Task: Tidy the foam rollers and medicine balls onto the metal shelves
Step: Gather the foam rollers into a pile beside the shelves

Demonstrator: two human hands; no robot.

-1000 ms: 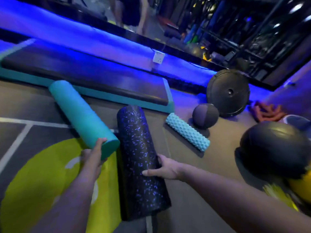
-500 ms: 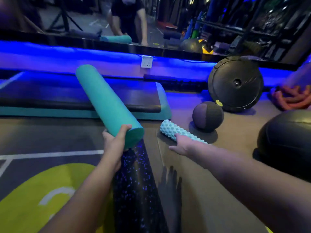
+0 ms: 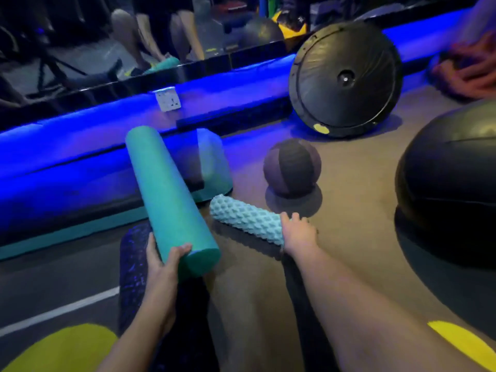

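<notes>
My left hand point(image 3: 163, 267) grips the near end of a long smooth teal foam roller point(image 3: 166, 194), which is lifted and slants away from me. Under it a black roller with purple speckles point(image 3: 132, 267) lies on the floor. My right hand point(image 3: 298, 232) grips the near end of a short pale-blue bumpy roller point(image 3: 245, 217) that lies on the floor. Beyond it sits a small dark medicine ball point(image 3: 292, 167). A large black ball point(image 3: 451, 178) fills the right edge. No metal shelves show directly.
A black disc-shaped trainer point(image 3: 345, 79) leans against the blue-lit mirror base at the back. A teal-edged step platform point(image 3: 212, 165) lies along the left. Orange ropes point(image 3: 472, 68) sit at the far right. A wall socket point(image 3: 167, 99) is below the mirror.
My left hand lifted the teal roller off the floor and holds it raised. My right hand left the speckled roller and closed on the bumpy roller's end. The view moved closer and right.
</notes>
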